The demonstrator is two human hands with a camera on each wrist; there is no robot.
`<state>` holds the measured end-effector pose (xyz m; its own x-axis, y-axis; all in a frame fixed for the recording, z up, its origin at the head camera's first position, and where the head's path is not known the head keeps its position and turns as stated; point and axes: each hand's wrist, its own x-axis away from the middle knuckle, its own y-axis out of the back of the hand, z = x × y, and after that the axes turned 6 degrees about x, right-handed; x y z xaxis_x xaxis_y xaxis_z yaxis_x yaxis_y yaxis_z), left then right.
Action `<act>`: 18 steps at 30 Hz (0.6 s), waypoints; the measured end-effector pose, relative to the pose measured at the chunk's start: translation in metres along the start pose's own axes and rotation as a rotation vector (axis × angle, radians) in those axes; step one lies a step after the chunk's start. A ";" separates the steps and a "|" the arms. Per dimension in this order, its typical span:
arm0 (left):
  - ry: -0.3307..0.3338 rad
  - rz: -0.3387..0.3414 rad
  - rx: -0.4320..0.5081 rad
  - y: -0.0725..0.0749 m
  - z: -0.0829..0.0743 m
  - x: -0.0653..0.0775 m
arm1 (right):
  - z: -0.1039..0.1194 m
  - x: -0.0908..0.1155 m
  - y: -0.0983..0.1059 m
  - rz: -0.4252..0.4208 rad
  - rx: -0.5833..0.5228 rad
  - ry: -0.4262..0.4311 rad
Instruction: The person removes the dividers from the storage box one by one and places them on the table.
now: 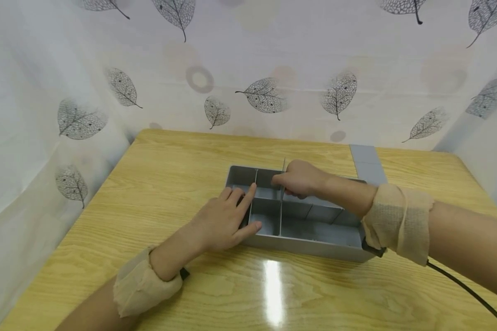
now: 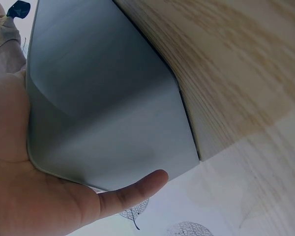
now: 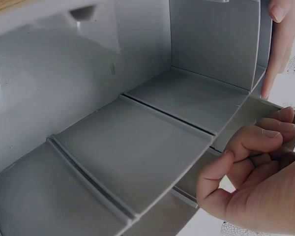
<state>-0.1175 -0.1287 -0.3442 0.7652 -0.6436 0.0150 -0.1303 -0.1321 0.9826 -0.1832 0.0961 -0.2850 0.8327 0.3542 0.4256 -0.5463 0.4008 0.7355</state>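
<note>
A grey organizer box [image 1: 306, 246] with thin dividers lies on the wooden table. My right hand [image 1: 302, 178] is over its back row, fingers curled, gripping a grey divider [image 1: 284, 164] whose top sticks up above the rim. In the right wrist view the curled right hand [image 3: 260, 167] is beside the long middle partition [image 3: 137, 152]; the divider is mostly hidden there. My left hand [image 1: 223, 220] rests over the box's left end, forefinger reaching to a cross divider and thumb over the front left compartment. The left wrist view shows the left hand [image 2: 44, 191] against the grey outer wall [image 2: 108, 108], one finger extended.
Flat grey strips [image 1: 368, 163] lie on the table [image 1: 170, 170] behind the box on the right. A leaf-patterned curtain [image 1: 265, 55] hangs behind the table and at both sides. A black cable [image 1: 468, 285] runs from the right wrist.
</note>
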 end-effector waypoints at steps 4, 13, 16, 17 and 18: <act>-0.002 -0.007 -0.009 -0.001 0.000 0.000 | 0.001 0.002 0.003 -0.021 0.025 0.008; -0.002 -0.002 -0.008 -0.001 0.000 0.000 | 0.006 0.012 0.018 -0.062 0.071 0.033; -0.002 -0.007 -0.005 -0.001 0.000 0.000 | 0.011 0.018 0.028 -0.114 0.089 0.034; -0.002 -0.009 -0.006 -0.001 0.000 0.000 | 0.013 0.020 0.032 -0.132 0.094 0.036; -0.002 -0.010 -0.006 -0.002 0.000 0.000 | 0.013 0.021 0.036 -0.157 0.109 0.047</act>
<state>-0.1170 -0.1283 -0.3456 0.7650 -0.6440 0.0045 -0.1186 -0.1340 0.9839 -0.1840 0.1073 -0.2425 0.9004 0.3348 0.2780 -0.3951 0.3611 0.8447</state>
